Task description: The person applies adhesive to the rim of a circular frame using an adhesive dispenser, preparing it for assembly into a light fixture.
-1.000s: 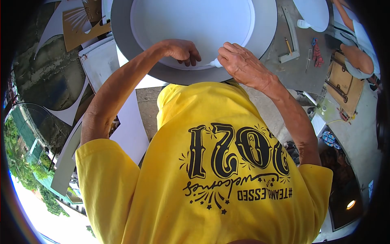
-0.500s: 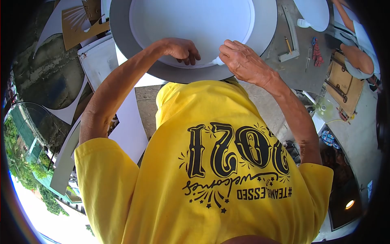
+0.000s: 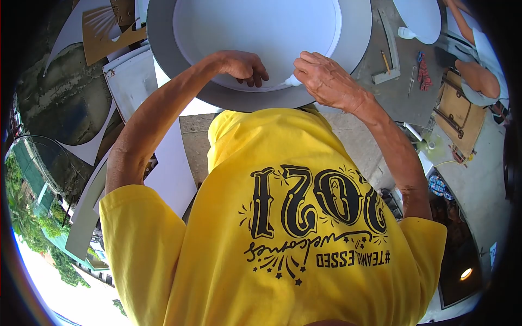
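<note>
A large round grey board [image 3: 163, 32] lies before me with a white disc [image 3: 255, 32] on it; a thin raised white rim runs round the disc. My right hand [image 3: 326, 79] is closed round a small white squeeze bottle [image 3: 293, 81], mostly hidden by the fingers. Its narrow nozzle points left, at the near edge of the rim. Just left of that nozzle, my left hand [image 3: 243, 68] is bent at the wrist with its fingers curled down at the rim. Whatever those fingertips pinch, if anything, is hidden.
On the grey table to the right are another white bottle [image 3: 406, 32], a pencil [image 3: 385, 61] on an angled grey piece [image 3: 392, 73], and red-handled scissors or pliers [image 3: 423, 73]. Another person's arm [image 3: 461, 22] shows top right. Cut boards [image 3: 128, 41] lie left.
The right hand and bottle have shifted very slightly. The left hand and the round board look unmoved.
</note>
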Motion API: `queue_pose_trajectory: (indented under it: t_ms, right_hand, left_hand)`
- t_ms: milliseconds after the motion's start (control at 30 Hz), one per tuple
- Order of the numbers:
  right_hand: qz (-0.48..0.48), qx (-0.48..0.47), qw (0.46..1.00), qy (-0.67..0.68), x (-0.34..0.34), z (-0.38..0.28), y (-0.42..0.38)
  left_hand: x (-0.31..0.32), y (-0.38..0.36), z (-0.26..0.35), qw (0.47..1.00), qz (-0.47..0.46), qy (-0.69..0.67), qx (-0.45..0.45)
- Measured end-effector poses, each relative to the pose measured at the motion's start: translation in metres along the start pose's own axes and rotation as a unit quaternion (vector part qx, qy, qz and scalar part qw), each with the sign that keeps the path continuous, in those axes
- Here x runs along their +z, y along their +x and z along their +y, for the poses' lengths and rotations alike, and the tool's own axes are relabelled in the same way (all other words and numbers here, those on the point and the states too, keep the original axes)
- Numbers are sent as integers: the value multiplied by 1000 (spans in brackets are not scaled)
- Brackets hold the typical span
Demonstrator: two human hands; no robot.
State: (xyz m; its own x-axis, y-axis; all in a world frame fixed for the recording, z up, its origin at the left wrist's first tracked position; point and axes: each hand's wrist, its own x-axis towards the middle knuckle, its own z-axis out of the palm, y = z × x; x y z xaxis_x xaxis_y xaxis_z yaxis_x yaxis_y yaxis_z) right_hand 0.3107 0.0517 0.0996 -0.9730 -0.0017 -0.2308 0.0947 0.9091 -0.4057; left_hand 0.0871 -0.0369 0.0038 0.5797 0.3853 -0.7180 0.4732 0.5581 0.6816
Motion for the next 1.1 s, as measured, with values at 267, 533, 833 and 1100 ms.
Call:
queue_pose_trajectory:
  t_ms: [267, 533, 833, 1100]
  right_hand:
    - [-13, 6, 1000, -4, -2, 8, -3]
    - [-43, 4, 999, -7, -7, 18, -3]
    - [-46, -3, 999, -28, -14, 28, -5]
    - [-73, 0, 996, -47, -18, 38, -10]
  left_hand:
    - [0, 0, -1, 1000, -10, 5, 8]
    - [1, 0, -1, 1000, -18, -7, 9]
    - [1, -1, 0, 1000, -6, 3, 17]
    - [0, -1, 1, 1000, -5, 2, 16]
